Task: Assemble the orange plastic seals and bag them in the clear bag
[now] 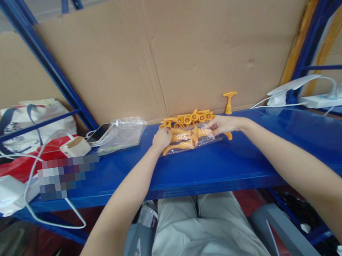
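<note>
A clear plastic bag [206, 141] with several yellow plastic T-handled pieces [195, 135] inside lies on the blue shelf. My left hand [162, 139] is closed on the bag's left end. At the other end, my right hand [220, 125] has its fingers bent around the bag's right part, over a yellow piece; whether they pinch film or piece is hidden. A yellow tip [229, 136] sticks out below that hand. Just behind the bag, more yellow pieces [187, 120] lie in a row, round hollow ends facing me. One yellow T-handled piece [229, 102] stands upright by the cardboard.
Cardboard [204, 48] walls off the back of the blue shelf [201, 170]. To the left are a stack of clear bags [123, 134], a phone [99, 132], a white charger [75, 147], cables and a tote bag [38, 124]. A power strip [334, 99] lies at right.
</note>
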The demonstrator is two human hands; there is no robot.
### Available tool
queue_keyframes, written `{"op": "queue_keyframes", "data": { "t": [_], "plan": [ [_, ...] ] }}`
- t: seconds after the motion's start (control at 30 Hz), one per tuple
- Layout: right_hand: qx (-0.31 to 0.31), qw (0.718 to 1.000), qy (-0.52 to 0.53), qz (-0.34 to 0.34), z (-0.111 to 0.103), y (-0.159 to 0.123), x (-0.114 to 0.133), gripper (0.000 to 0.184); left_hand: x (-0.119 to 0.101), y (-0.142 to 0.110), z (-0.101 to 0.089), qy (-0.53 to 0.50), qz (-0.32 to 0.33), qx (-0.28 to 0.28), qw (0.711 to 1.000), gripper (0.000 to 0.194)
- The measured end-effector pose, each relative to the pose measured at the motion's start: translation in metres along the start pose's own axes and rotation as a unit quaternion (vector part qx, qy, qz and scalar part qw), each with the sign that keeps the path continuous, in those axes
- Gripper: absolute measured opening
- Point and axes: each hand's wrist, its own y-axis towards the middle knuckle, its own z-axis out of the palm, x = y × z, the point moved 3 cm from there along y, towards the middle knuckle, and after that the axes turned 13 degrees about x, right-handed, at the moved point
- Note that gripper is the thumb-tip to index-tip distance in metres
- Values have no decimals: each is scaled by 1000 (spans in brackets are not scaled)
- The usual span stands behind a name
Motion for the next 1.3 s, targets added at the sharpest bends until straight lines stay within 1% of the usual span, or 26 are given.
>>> {"op": "queue_keyframes", "data": {
  "t": [0.17, 0.23, 0.3, 0.4, 0.53, 0.63, 0.7, 0.83, 0.97, 1.1, 1.2, 1.3],
  "plan": [
    [-44, 998, 41, -13, -5, 2, -8, 30, 1, 2, 1, -6, 5, -1, 1000, 38],
    [-46, 998, 47, -18, -5, 4, -10, 27, 2, 3, 1, -11, 9, -4, 1000, 38],
    [-48, 998, 42, -23, -2, 7, -11, 28, 2, 5, 2, -14, 11, -9, 1000, 37],
    [-58, 997, 28, -37, 5, 15, -11, 37, 2, 6, 3, -16, 21, -10, 1000, 36],
    [-70, 992, 40, -95, 16, 27, -10, 49, 1, 4, 1, -22, 39, -6, 999, 37],
    [-64, 987, 45, -140, 18, 30, -8, 58, -1, 2, 0, -34, 44, -9, 998, 39],
    [-59, 985, 32, -159, 17, 30, -8, 60, -1, 0, -1, -49, 46, -13, 998, 41],
    [-46, 982, -7, -185, 14, 28, -6, 58, -3, -4, -2, -86, 45, -15, 995, 49],
    [-34, 976, -36, -212, 15, 30, 0, 47, -7, -9, -3, -84, 51, -3, 995, 63],
    [-41, 978, -29, -204, 18, 31, 2, 39, -10, -13, -3, -59, 68, 10, 996, 73],
    [-65, 984, 24, -167, 17, 30, -1, 36, -9, -14, -3, -45, 66, 22, 997, 78],
    [-80, 986, 94, -116, 15, 26, -5, 33, -9, -14, -4, -39, 67, 26, 997, 80]
  ]
}}
